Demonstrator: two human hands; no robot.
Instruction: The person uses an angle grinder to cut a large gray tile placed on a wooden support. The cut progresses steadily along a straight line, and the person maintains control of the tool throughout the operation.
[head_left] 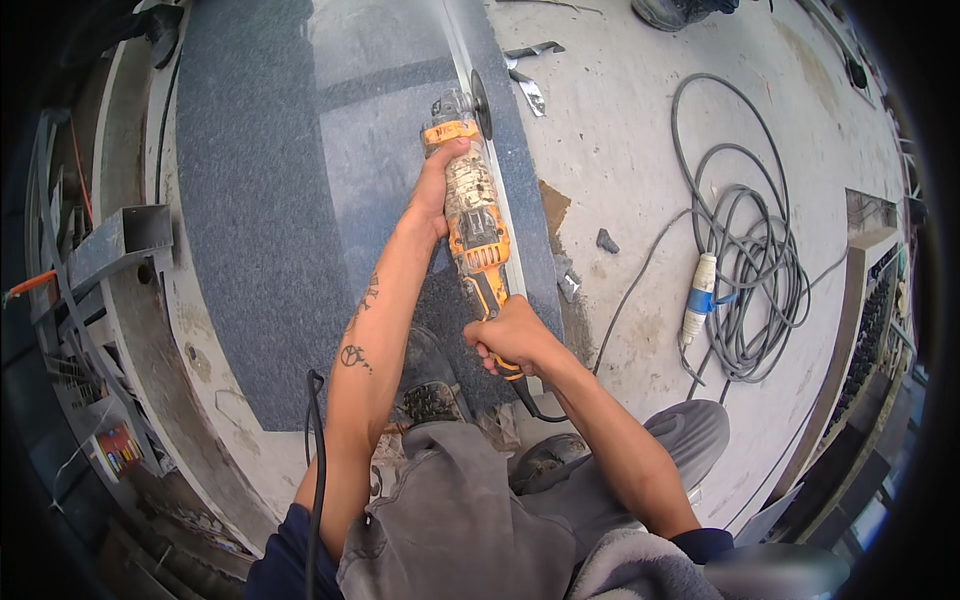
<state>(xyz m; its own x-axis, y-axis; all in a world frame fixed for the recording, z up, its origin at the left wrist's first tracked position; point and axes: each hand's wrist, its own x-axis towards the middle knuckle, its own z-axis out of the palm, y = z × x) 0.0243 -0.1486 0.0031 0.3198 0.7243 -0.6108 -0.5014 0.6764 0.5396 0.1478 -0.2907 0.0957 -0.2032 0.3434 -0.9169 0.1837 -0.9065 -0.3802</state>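
Both my hands hold an orange and black angle grinder (472,190), its body worn and dusty. My left hand (436,187) is wrapped round the front of the body, just behind the gear head. At the rear handle my right hand (512,338) is closed, with the cord leaving below it. The thin dark disc (482,104) stands on edge at the grinder's right side, over a pale straight strip (512,230) along a dark grey stone slab (250,200). Whether the disc touches the slab cannot be made out.
Coiled grey cable (755,270) with a white and blue connector (700,290) lies on the floor at right. Scraps (530,90) lie beside the slab. A square metal tube (145,232) juts in at left. Another person's shoe (662,12) shows at the top.
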